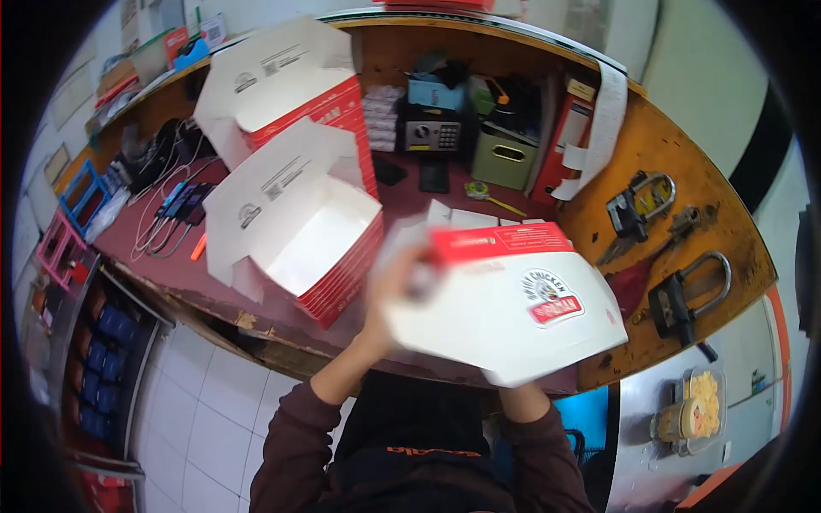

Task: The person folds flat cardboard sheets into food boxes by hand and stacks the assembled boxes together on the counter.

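A white and red cardboard food box (505, 299), printed with a chicken logo, is held up in front of me over the desk. My left hand (392, 295) is closed on its left side, somewhat blurred. Only the wrist of my right hand (523, 403) shows below the box; the fingers are hidden behind it. To the left stands a nested stack of open boxes (295, 231), flaps raised and white inside. Another stack of the same boxes (286, 81) stands behind it. Pale box edges (479, 217) show just beyond the held box.
A small safe (433, 130), a green bin (505, 156) and a tape measure (479, 191) sit at the desk's back. Padlocks (629, 218) lie or hang by the right wooden panel. Phones with cables (180, 205) are at left. A food container (701, 406) stands lower right.
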Action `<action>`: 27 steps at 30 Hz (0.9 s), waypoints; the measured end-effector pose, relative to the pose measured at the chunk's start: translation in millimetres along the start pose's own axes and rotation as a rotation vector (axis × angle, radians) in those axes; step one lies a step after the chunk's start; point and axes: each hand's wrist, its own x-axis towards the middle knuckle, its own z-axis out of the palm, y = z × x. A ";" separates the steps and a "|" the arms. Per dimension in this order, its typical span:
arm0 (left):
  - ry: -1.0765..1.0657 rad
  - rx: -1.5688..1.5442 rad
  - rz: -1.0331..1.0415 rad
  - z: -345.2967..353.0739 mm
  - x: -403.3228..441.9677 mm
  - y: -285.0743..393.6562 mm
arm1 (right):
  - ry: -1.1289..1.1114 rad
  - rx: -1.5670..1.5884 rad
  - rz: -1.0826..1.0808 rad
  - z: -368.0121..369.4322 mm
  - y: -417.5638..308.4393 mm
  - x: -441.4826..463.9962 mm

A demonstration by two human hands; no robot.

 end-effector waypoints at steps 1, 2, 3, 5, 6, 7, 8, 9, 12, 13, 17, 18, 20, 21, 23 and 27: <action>0.038 -0.140 -0.011 -0.4 -8.8 -18.6 | -0.115 0.019 -0.022 1.7 -6.7 7.7; 0.078 -0.283 -0.016 -0.7 -17.6 -37.2 | -0.230 0.036 -0.046 1.8 -15.2 17.2; 0.119 -0.423 -0.016 -1.1 -26.2 -55.8 | -0.338 -0.130 0.018 -17.2 -51.4 40.1; 0.132 -0.750 -0.397 -22.1 -31.7 -40.4 | -0.327 -0.422 -0.247 -9.3 -63.4 49.1; 0.143 -0.748 -0.400 -31.5 -41.2 -39.2 | -0.447 -0.492 -0.323 -5.9 -66.9 53.1; 0.192 -0.751 -0.288 -47.0 -53.4 -30.7 | -0.450 -0.487 -0.329 -5.6 -72.9 61.5; 0.239 -0.752 -0.176 -64.6 -62.5 -22.2 | -0.477 -0.418 -0.422 -7.1 -80.3 73.6; 0.199 -0.534 -0.174 -85.8 -68.7 -14.8 | -0.501 -0.347 -0.512 -5.6 -85.4 85.0; 0.196 0.236 -0.013 -134.2 -71.7 -7.9 | -0.508 -0.109 -0.621 14.5 -96.4 117.7; 0.161 0.452 0.013 -146.2 -75.0 -19.2 | -0.510 -0.106 -0.623 23.6 -101.2 124.3; 0.101 0.821 0.100 -161.6 -78.5 -52.8 | -0.658 0.117 -0.548 59.7 -113.3 141.0; 0.107 0.823 0.095 -164.2 -77.5 -55.2 | -0.720 0.114 -0.471 65.2 -115.0 144.4; 0.127 0.782 0.204 -162.7 -70.1 -51.0 | -0.741 0.112 -0.380 69.6 -113.2 153.9; 0.154 0.763 0.235 -160.5 -67.9 -47.1 | -0.762 0.099 -0.339 78.2 -107.1 156.9; 0.172 0.749 0.312 -157.2 -65.9 -50.8 | -0.766 0.042 -0.328 85.2 -103.2 156.9; 0.115 0.721 0.440 -164.6 -64.3 -61.3 | -0.676 -0.068 -0.442 100.0 -106.0 138.3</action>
